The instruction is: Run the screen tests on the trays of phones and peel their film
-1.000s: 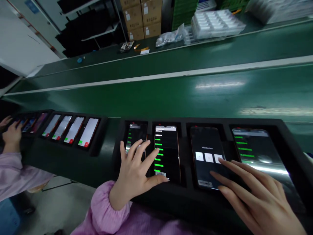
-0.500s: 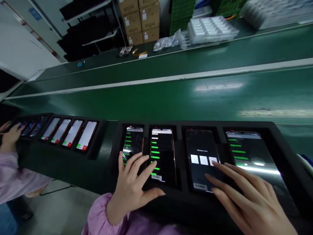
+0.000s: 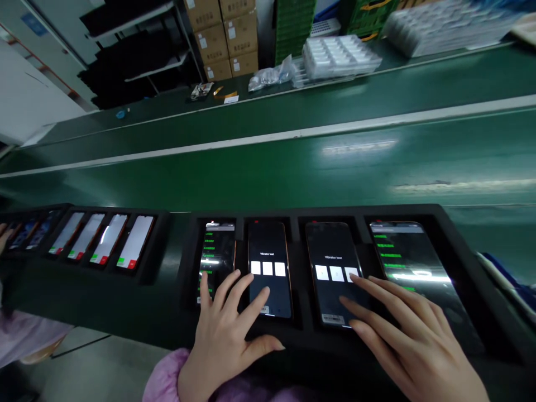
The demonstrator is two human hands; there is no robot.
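Four phones stand in a row, each one lying in its own recess of a long black holder (image 3: 301,215). The left hand (image 3: 221,335) is open and spread, not pinching anything. Its fingers lie across the low part of the first phone (image 3: 218,251) and the second phone (image 3: 268,262), and they seem to touch the glass. The right hand (image 3: 402,335) is also spread, with long fingers over the third phone (image 3: 330,259), and one fingertip is very near its third white square.

The second and third phones show a "Vibrator test" page with three white squares. The first phone and the fourth phone (image 3: 412,257) show lists of green lines. So the four screens are not all at the same page.

Both wrists come over the front edge of the holder, and the black walls between the recesses are narrow. Behind the holder, a wide green belt (image 3: 268,167) gives long room. At the left, four more phones (image 3: 100,240) show white screens with green and red marks, and a co-worker's hand (image 3: 2,234) is at the picture edge.
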